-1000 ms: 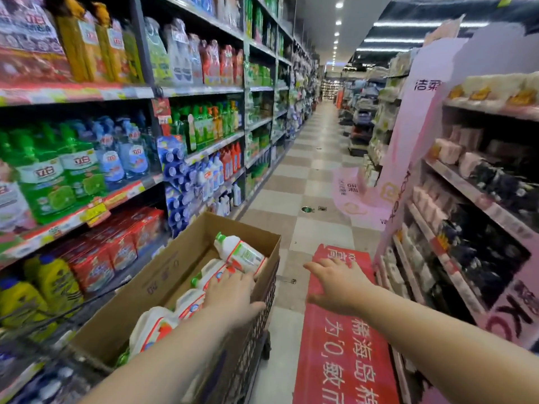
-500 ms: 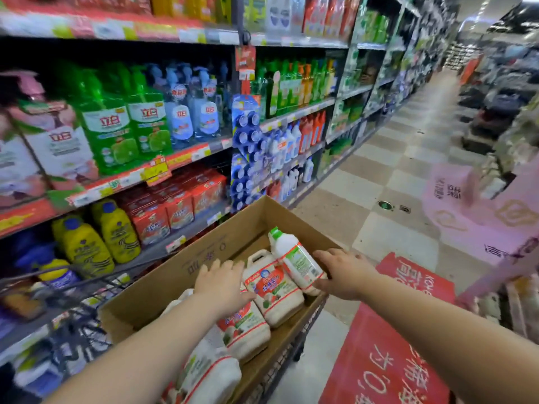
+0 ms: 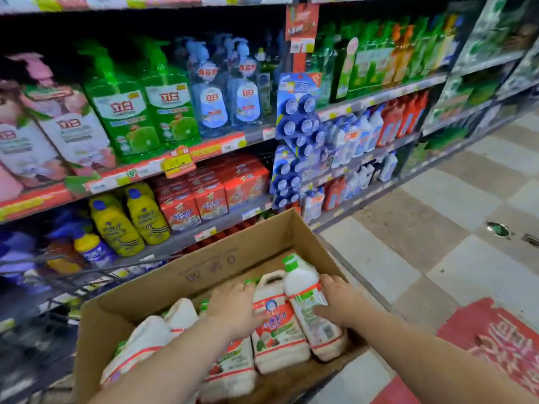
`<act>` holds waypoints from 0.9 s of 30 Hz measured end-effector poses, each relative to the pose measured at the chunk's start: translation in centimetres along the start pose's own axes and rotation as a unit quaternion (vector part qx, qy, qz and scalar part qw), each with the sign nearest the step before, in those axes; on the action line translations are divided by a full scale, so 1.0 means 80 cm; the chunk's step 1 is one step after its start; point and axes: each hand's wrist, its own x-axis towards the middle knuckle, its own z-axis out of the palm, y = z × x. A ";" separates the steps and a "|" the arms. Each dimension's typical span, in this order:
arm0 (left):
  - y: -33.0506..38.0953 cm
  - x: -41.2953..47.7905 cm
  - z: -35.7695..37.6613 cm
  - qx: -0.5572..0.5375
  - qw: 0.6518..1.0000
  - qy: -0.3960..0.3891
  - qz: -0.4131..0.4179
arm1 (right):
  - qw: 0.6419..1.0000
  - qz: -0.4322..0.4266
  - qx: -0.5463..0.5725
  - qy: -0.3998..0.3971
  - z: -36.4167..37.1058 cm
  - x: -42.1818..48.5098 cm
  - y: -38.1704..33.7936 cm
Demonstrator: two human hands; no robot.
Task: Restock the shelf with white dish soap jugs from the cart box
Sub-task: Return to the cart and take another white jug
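Both hands are down in the cardboard box [image 3: 204, 266], parked right in front of the shelf [image 3: 204, 150]. The right hand [image 3: 341, 304] is wrapped round the green-capped white jug [image 3: 300, 284] at the box's right side, thumb across the label. The left hand [image 3: 233, 307] lies palm-down by the handled jug [image 3: 280, 339] next to it, and honestly I can't tell if those fingers are gripping anything.

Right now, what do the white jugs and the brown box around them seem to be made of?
White handled jugs: most likely opaque moulded plastic with a soft sheen; the handle is formed in one piece with the body, and printed labels wrap them.
Brown open box: cardboard, probably corrugated, matt; it shows a raw paper colour, creased walls and printed ink marks.
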 end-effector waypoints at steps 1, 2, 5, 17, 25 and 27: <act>0.010 0.006 0.004 -0.002 1.000 -0.010 -0.005 | 1.000 0.004 0.014 -0.005 0.004 0.012 0.005; 0.018 0.012 0.009 -0.002 1.000 -0.021 -0.009 | 0.999 0.010 0.031 -0.007 0.010 0.022 0.009; 0.030 0.026 0.020 0.001 0.999 -0.041 -0.018 | 0.997 0.028 0.075 -0.014 0.029 0.046 0.009; 0.048 0.119 0.075 -0.328 0.931 -0.134 -0.084 | 0.978 0.120 0.157 0.063 0.100 0.076 -0.014; 0.053 0.143 0.100 -0.537 0.825 -0.164 -0.070 | 0.965 0.160 0.163 0.128 0.114 0.089 -0.015; 0.052 0.145 0.103 -0.550 0.816 -0.167 -0.059 | 0.962 0.157 0.182 0.128 0.115 0.091 -0.009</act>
